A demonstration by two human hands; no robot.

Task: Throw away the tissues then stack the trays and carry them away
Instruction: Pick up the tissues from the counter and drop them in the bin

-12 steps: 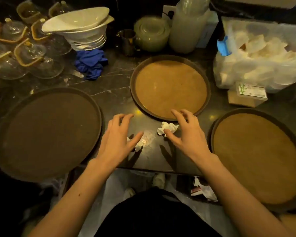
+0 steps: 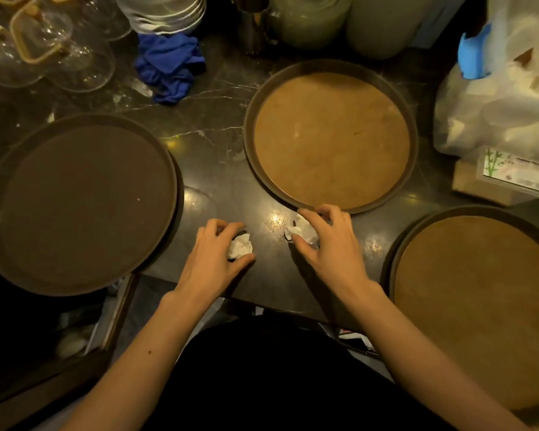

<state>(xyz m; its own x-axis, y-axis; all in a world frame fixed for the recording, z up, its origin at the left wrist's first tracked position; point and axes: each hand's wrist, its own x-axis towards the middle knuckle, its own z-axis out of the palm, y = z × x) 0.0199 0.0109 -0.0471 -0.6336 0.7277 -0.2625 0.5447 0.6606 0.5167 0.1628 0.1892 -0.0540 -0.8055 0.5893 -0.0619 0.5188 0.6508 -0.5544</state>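
Tissues lie crumpled on the dark counter [image 2: 224, 169] between three round trays. Head view: the left hand [image 2: 213, 259] curls around one tissue [image 2: 240, 246], thumb and fingers closing on it; the right hand [image 2: 327, 244] pinches the other tissue [image 2: 302, 231] just beside the middle tray [image 2: 249, 144]. Neither wad looks lifted yet. Such light pinches could let a wad slip to the floor over the near edge, or the right fingers could nudge the tray rim.

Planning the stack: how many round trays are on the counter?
3. The dark tray at left, a tan tray at centre back, another tan tray at right, partly cut off. None looks stacked.
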